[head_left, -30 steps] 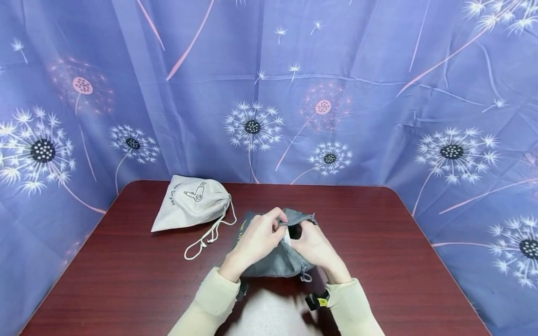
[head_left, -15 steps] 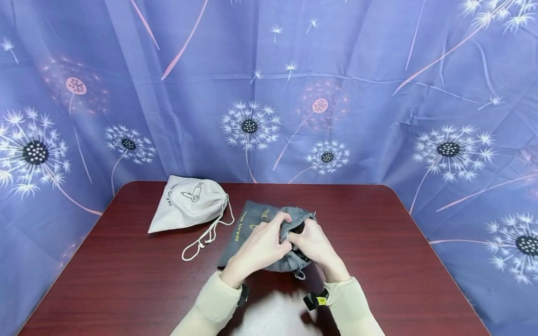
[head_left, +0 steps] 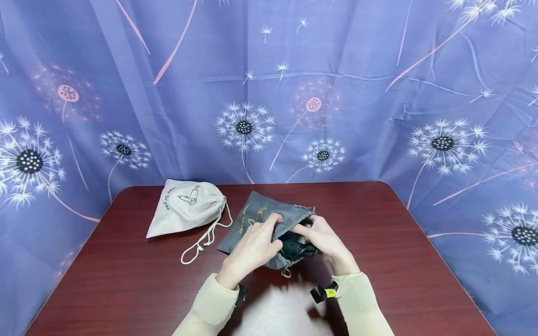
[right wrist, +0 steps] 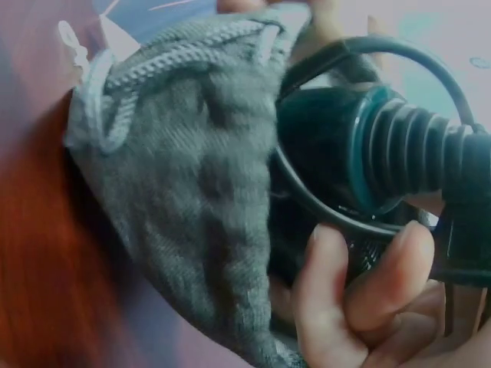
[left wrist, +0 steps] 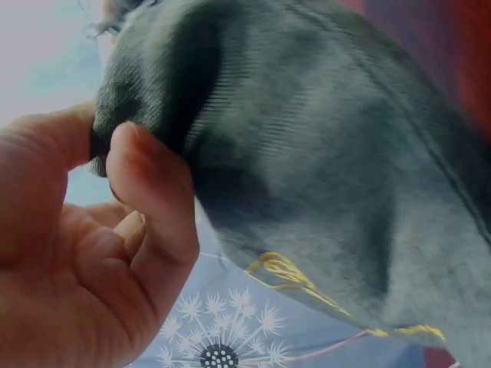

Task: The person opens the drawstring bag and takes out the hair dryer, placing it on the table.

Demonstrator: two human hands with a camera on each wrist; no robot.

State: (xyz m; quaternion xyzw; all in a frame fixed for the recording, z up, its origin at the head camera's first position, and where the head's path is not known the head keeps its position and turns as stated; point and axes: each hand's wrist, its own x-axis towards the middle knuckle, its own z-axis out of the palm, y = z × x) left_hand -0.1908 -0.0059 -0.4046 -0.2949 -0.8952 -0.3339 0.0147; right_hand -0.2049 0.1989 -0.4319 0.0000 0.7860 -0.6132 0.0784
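Note:
A grey drawstring bag (head_left: 279,210) with yellow lettering and a yellow hair dryer drawing lies at the middle of the table, its mouth gaping to the right. In that mouth shows a black hair dryer (head_left: 291,247); the right wrist view brings out its ribbed cord sleeve (right wrist: 410,149) and a loop of black cord (right wrist: 441,65). My left hand (head_left: 254,245) pinches the bag's upper rim between thumb and fingers, lifting the cloth. At the opening, the curled fingers of my right hand (head_left: 328,240) hold the dryer's cord end. The rest of the dryer is hidden inside.
To the left lies a white drawstring bag (head_left: 195,210) marked Hair Dryer, its white cord (head_left: 206,240) trailing toward me. A dark red wooden table (head_left: 391,261) carries everything. Behind its far edge hangs a blue dandelion curtain (head_left: 370,116).
The grey bag's mouth has opened wider and its black contents now show. My left hand has drawn the rim back leftward; my right hand has moved slightly right.

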